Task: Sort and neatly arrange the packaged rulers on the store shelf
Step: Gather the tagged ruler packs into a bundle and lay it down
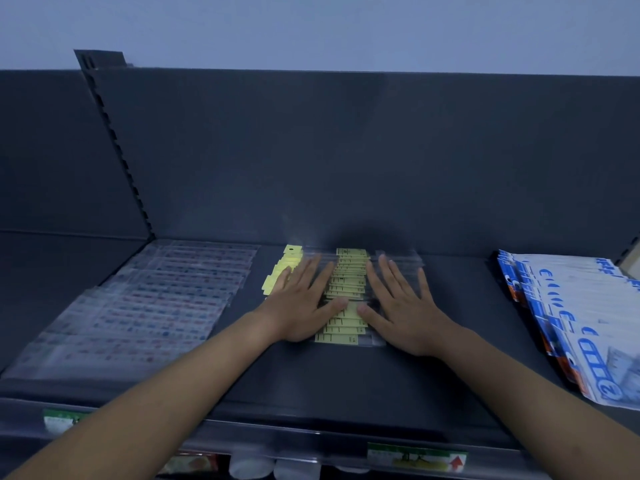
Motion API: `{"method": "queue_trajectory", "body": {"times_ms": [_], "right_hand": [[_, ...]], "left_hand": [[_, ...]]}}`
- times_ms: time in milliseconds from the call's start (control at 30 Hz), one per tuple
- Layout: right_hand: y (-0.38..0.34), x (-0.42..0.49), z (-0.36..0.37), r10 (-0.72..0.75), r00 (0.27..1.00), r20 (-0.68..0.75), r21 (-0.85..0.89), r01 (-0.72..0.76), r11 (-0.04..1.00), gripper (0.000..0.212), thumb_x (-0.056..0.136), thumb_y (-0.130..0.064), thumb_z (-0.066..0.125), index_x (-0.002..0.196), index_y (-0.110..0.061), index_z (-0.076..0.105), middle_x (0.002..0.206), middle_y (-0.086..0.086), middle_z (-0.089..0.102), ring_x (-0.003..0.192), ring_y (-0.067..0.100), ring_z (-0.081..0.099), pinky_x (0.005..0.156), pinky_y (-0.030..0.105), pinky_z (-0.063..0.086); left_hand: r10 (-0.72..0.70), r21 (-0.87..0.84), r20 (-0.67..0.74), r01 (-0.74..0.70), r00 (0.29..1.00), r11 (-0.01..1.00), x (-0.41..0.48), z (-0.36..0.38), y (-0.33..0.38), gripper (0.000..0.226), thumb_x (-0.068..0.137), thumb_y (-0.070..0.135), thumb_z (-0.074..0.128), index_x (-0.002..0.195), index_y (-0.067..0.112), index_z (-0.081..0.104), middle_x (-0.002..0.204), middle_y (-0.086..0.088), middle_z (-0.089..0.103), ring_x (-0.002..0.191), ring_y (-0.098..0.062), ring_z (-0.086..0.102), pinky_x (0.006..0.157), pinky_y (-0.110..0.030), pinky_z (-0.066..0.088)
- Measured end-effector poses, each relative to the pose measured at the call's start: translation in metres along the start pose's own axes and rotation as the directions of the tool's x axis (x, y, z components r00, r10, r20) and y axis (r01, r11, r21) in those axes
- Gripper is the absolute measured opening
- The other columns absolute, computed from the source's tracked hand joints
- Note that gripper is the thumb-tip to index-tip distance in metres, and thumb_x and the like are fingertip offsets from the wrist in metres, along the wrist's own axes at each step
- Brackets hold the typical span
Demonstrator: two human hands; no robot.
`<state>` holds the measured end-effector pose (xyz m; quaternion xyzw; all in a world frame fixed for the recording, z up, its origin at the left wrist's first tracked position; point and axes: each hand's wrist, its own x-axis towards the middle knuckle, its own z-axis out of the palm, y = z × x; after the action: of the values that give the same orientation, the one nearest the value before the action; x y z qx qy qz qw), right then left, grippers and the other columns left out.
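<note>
I am flattening the yellow-labelled ruler packs under left hand and right hand, fingers spread; even inward pressure should square them.

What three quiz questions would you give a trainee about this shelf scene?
1. True or false: the left hand and the right hand both lie flat, fingers straight, on the yellow-labelled ruler packs.
2. Where on the shelf are the blue-and-white packs? A) left end B) right end C) under the hands
3. Fill in: the clear packs with red and blue print lie to the ___ of the hands.

Key: 1 true; 2 B; 3 left.
</note>
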<state>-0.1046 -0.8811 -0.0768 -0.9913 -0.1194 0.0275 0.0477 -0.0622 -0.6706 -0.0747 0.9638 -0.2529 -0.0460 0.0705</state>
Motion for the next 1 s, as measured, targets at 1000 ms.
{"method": "queue_trajectory", "body": {"times_ms": [1000], "right_hand": [[0.010, -0.008, -0.005, -0.064, 0.998, -0.005, -0.009, 0.064, 0.998, 0.094, 0.070, -0.085, -0.001, 0.148, -0.036, -0.015, 0.159, -0.002, -0.017, 0.143, 0.009, -0.021, 0.113, 0.050, -0.020]], "left_hand": [[-0.025, -0.078, 0.071, 0.031, 0.997, 0.996, 0.007, -0.016, -0.016, 0.086, 0.082, 0.080, 0.028, 0.152, 0.038, -0.001, 0.162, 0.003, -0.010, 0.147, -0.010, -0.014, 0.116, -0.038, -0.013]]}}
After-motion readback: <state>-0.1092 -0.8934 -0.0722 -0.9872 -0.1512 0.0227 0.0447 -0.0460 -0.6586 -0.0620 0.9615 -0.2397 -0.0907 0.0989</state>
